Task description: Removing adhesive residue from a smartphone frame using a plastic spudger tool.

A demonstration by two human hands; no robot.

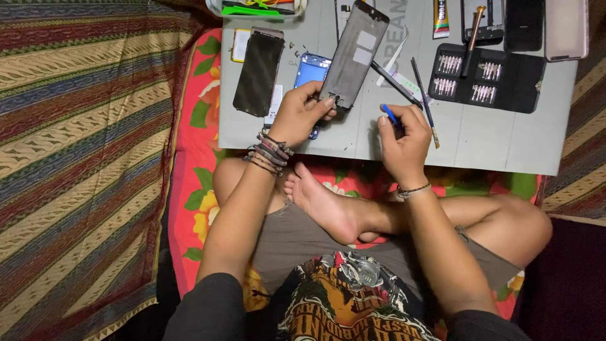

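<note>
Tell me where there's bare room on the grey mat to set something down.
Bare: the grey mat near edge below the bit case, and the strip left of the dark phone screen. The far edge is crowded.

The near right part of the grey work mat (505, 142) is bare. A black screwdriver bit case (486, 79) and thin tools (421, 95) block the far right. A dark phone screen (257, 72) blocks the left.
</note>
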